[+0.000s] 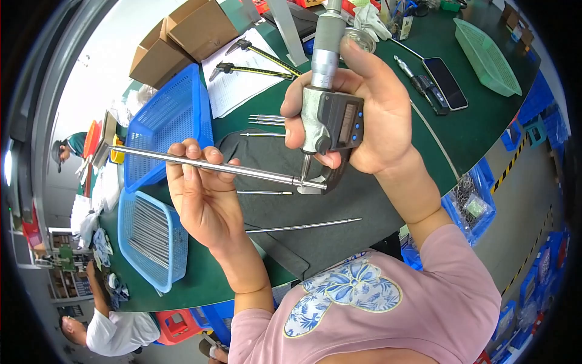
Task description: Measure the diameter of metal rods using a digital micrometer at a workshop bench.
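Note:
A long thin steel rod (254,171) lies across the fingers of my left hand (203,188), gripped between thumb and fingertips. Its right end sits in the jaws of a digital micrometer (321,115). My right hand (382,103) is wrapped round the micrometer's frame, with the thumb up by its silver barrel and the small display facing outward. Below them, a dark grey cloth (339,209) covers part of the green table. On the cloth rests another steel rod (309,225), with a shorter-looking rod (267,193) partly behind my left hand.
At left, a light blue basket (173,276) holds many rods; a blue basket (203,121) stands behind it. Calipers (254,70) lie on papers (221,100). A phone (445,82), a second micrometer (424,88) and a green basket (485,60) are at right. Two other people are at far left.

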{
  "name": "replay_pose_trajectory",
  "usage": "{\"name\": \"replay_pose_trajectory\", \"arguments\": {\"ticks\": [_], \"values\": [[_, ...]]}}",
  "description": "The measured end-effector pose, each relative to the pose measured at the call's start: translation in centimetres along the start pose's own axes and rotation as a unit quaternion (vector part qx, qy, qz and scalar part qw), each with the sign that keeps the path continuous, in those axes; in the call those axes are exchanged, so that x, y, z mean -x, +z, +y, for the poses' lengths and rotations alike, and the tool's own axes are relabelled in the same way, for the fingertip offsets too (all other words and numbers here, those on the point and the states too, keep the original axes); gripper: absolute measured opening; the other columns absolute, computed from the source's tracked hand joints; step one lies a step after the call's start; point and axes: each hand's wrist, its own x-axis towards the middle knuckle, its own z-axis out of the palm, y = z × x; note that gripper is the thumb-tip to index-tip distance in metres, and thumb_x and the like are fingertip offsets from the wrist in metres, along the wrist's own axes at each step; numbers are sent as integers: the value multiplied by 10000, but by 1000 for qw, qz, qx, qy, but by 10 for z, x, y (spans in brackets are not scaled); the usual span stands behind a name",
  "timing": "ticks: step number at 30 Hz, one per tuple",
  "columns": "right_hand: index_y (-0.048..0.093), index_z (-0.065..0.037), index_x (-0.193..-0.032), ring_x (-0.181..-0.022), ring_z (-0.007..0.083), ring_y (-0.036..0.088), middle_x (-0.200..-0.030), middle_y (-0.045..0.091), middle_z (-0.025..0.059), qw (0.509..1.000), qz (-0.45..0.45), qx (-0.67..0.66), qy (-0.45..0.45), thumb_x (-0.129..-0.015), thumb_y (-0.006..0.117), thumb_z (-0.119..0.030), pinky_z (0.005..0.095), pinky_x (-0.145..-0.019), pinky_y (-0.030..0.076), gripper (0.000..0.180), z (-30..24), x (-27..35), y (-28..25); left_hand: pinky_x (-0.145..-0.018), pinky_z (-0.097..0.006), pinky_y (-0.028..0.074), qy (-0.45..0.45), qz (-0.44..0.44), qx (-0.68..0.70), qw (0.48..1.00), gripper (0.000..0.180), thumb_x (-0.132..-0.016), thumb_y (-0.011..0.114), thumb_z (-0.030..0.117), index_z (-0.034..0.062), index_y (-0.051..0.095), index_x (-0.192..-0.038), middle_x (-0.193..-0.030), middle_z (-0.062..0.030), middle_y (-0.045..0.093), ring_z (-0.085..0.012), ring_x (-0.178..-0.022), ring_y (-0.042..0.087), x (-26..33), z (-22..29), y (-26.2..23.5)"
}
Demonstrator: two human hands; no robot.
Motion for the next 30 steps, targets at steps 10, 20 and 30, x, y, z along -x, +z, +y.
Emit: {"name": "replay_pose_trajectory", "arguments": {"ticks": [10,20,30], "values": [[570,44,-750,-349,127,487,-609,580,167,999,17,50,-16,-829,330,-484,186,-313,383,586,-12,-4,-7,-758,-369,474,-4,-38,-1,999,268,-841,364,9,-31,323,-1104,-1007,-106,371,-203,-873,453,-9,-10,5],[361,26,-1051,-618,228,485,-888,451,192,980,45,130,-141,-834,423,-208,272,-298,422,325,7,1,-17,-520,-229,475,-40,100,-21,994,351,-793,526,185,44,419,-1095,-847,-35,494,-131,-644,552,5,-7,-2],[517,15,-989,-492,57,391,-729,517,31,931,90,338,-101,-814,516,-155,165,-434,318,244,-5,-46,-69,-306,-217,329,-190,12,-96,977,298,-665,455,53,-10,532,-945,-516,-26,459,-74,-345,413,70,18,-1]]}}
